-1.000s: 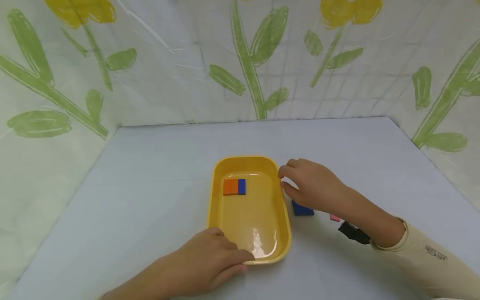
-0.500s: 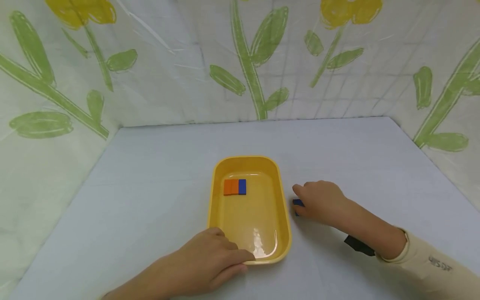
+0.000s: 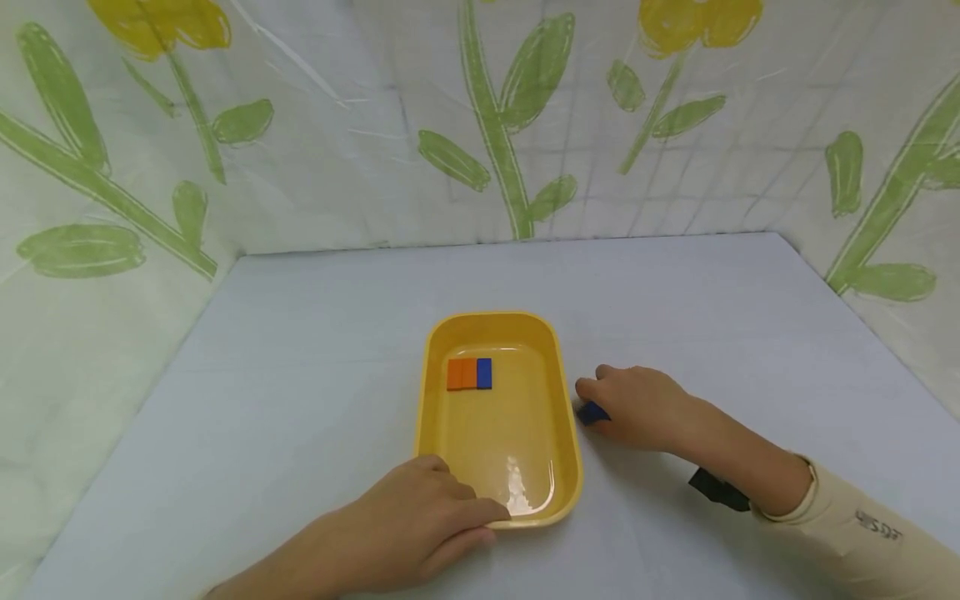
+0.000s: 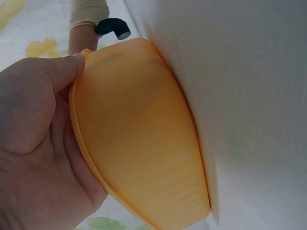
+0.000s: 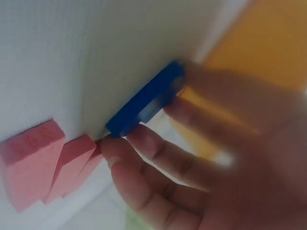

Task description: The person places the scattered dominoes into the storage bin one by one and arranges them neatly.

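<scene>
- Tray of glossy yellow plastic (image 3: 525,425), oblong with rounded corners, is resting on the smooth pale tabletop (image 3: 300,375).
- Left hand (image 3: 420,525) is gripping the tray's near rim at its left corner.
- Right hand (image 3: 637,408) is pinching a flat, dark-blue rectangular block (image 5: 144,98) between thumb and fingertips, just outside the tray's right wall. Whether the block is touching the tabletop, the views are leaving unclear.
- Two flat orange rectangular blocks (image 3: 454,374) and one blue rectangular piece (image 3: 484,374) are lying side by side, touching, in the tray's far-left part.
- Pink rectangular blocks (image 5: 33,165) are sitting near the right fingers.
- Cream sleeve (image 3: 870,517) is covering the right forearm.
</scene>
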### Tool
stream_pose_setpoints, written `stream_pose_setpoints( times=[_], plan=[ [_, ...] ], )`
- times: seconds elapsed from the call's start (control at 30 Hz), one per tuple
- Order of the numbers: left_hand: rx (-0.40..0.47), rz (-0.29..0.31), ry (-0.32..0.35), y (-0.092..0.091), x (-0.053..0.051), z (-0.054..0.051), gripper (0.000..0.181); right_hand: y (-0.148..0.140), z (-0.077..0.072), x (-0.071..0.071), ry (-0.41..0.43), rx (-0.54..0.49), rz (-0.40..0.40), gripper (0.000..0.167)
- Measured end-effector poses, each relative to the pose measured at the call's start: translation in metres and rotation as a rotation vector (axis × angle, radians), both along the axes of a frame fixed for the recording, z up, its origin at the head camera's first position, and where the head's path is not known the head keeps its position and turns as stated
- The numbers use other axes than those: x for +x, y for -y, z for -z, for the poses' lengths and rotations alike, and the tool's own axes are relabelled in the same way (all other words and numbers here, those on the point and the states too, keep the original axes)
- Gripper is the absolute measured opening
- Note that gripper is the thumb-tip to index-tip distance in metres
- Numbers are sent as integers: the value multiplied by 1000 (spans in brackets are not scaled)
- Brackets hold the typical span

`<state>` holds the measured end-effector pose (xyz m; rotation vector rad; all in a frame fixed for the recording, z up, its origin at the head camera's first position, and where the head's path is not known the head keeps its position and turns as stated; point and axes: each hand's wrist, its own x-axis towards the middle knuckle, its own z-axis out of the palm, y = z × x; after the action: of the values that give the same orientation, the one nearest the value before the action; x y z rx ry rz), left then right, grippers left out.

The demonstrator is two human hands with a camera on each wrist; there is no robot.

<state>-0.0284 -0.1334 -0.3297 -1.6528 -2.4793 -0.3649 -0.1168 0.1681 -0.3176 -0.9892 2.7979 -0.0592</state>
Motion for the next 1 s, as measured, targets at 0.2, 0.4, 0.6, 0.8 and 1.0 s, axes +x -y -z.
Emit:
stream_pose_setpoints(
  times=[0.2, 0.4, 0.6, 0.8, 1.0],
  plan=[
    [3, 0, 2, 0, 0, 0, 19, -4, -1, -2, 45, -56, -50, 34],
    [2, -3, 17, 0, 0, 0, 20, -9, -2, -5, 131, -112, -1, 52],
    [3, -2, 12, 0, 1, 1, 20, -14, 1, -6, 115, -120, -1, 50],
    [14, 0, -5, 0, 0, 1, 20, -18, -1, -8, 172, -130, 56, 45],
    [14, 1, -9, 0, 0, 1, 20, -22, -4, -10, 281, -170, 159, 39]
  ],
)
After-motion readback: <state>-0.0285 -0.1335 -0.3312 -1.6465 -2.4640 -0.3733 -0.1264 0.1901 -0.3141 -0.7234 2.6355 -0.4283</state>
